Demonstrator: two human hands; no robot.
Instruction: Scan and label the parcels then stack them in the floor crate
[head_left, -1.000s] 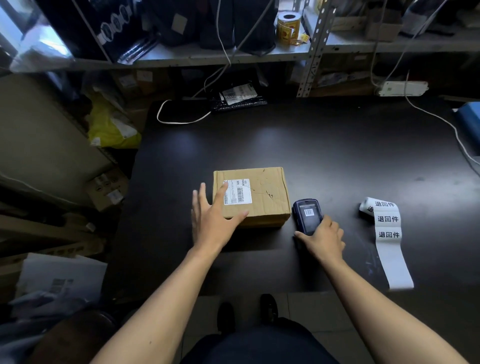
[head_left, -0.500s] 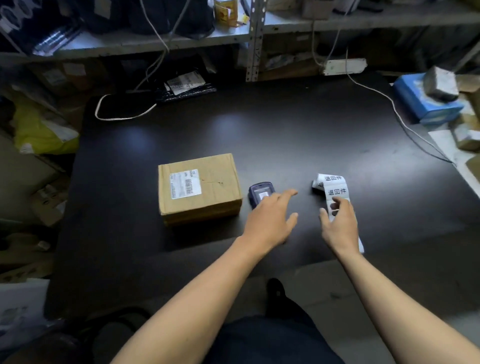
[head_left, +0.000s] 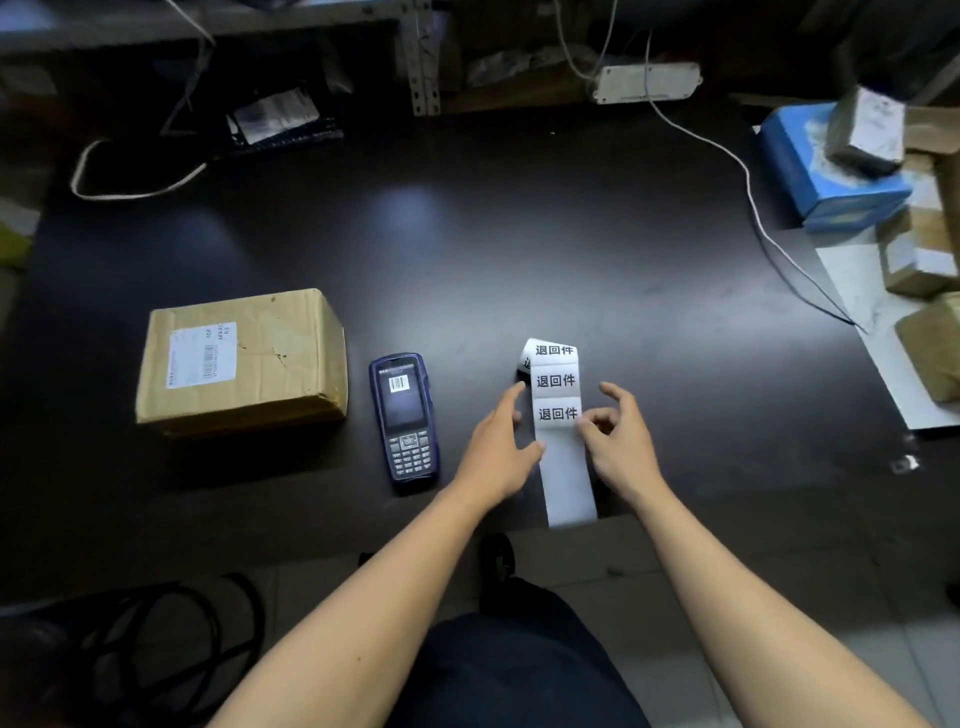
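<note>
- A strip of white labels (head_left: 557, 415) is laid flat on the dark table (head_left: 519, 249), between the two hands.
- The left hand (head_left: 496, 452) is placed at 9 o'clock of the strip. Its fingers are held almost straight, and its thumb is pressed on the strip's left edge.
- The right hand (head_left: 621, 441) is placed at 3 o'clock. Its fingers are curled, and the strip's right edge is pinched by the fingertips.
- A blue scanner (head_left: 404, 421) is laid at 9 o'clock of the left hand, apart from it.
- A brown parcel (head_left: 241, 361) is set further out at 9 o'clock, just beside the scanner.
</note>
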